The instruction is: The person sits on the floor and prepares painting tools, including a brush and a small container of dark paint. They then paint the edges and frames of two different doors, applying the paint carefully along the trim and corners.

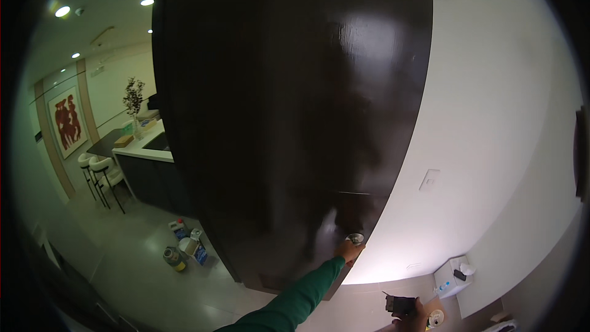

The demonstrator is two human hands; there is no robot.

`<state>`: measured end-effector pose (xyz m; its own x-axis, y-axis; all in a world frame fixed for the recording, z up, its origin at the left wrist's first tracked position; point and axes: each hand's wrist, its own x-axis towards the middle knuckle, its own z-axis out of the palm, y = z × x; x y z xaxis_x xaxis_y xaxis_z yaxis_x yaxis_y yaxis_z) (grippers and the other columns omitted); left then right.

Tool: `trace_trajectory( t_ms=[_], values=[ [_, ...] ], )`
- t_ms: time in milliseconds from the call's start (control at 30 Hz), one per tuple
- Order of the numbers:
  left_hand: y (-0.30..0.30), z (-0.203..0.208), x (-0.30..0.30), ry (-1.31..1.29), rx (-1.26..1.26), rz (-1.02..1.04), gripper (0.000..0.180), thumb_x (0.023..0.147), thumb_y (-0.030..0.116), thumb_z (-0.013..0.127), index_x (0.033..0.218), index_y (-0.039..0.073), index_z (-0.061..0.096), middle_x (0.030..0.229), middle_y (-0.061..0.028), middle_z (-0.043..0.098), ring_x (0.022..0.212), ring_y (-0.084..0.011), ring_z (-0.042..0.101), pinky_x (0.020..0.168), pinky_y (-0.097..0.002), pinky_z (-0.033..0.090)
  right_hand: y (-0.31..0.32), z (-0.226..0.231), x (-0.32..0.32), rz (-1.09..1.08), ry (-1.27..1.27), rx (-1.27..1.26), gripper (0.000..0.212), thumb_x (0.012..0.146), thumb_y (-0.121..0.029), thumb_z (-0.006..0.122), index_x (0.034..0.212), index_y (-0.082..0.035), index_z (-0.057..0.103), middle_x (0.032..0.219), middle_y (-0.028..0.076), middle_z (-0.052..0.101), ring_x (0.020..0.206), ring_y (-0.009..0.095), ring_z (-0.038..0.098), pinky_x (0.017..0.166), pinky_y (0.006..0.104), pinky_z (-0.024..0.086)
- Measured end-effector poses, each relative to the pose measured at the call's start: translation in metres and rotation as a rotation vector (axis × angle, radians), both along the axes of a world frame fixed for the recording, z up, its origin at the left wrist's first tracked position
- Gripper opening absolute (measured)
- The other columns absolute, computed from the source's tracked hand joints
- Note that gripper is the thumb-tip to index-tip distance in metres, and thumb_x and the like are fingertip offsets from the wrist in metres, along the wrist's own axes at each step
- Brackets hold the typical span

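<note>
At five o'clock, the left hand [349, 252], its grip unclear, seemingly works at a round piece [355, 238] by the dark panel [283, 117], calling for steadiness, while the right hand [420, 318] grips a black boxy object [403, 305].

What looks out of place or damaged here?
Several containers stand clustered on the floor near the counter, odd in an otherwise tidy kitchen area. The dark panel shows streaks beside its bright reflection; can't tell if they're wet or damage. No spill visible.
</note>
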<state>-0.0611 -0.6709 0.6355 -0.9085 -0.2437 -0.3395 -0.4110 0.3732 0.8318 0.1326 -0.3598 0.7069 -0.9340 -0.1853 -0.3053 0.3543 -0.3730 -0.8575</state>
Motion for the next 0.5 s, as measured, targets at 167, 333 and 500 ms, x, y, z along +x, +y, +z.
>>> trace_trajectory(
  t_ms=[167, 333, 500],
  values=[
    [-0.002, -0.003, 0.007, 0.021, 0.097, -0.022, 0.061, 0.085, 0.051, 0.062, 0.098, -0.008, 0.058, 0.062, -0.0153, 0.063, 0.042, -0.0232, 0.062, 0.038, -0.0348, 0.053, -0.03, 0.02, 0.018, -0.035, 0.071, 0.156, 0.047, 0.097, -0.049, 0.051, 0.119, -0.008, 0.055, 0.101, 0.01, 0.06, 0.086, 0.028, 0.059, 0.066, 0.0401, 0.046],
    [-0.004, -0.018, 0.007, 0.083, 0.152, 0.016, 0.057, 0.084, 0.048, 0.063, 0.091, -0.008, 0.059, 0.061, -0.0154, 0.063, 0.043, -0.0232, 0.063, 0.038, -0.0342, 0.054, -0.035, 0.029, 0.027, -0.004, 0.027, 0.067, 0.051, 0.096, -0.05, 0.051, 0.12, -0.006, 0.056, 0.102, 0.008, 0.061, 0.084, 0.026, 0.059, 0.066, 0.0379, 0.048],
    [-0.004, -0.007, 0.027, 0.088, 0.122, -0.026, 0.055, 0.084, 0.048, 0.063, 0.084, -0.007, 0.06, 0.059, -0.015, 0.062, 0.042, -0.0229, 0.062, 0.039, -0.0339, 0.054, -0.037, 0.034, 0.043, -0.098, -0.003, 0.062, 0.05, 0.096, -0.048, 0.052, 0.119, -0.004, 0.055, 0.101, 0.01, 0.062, 0.082, 0.026, 0.06, 0.068, 0.0371, 0.05]
  ],
)
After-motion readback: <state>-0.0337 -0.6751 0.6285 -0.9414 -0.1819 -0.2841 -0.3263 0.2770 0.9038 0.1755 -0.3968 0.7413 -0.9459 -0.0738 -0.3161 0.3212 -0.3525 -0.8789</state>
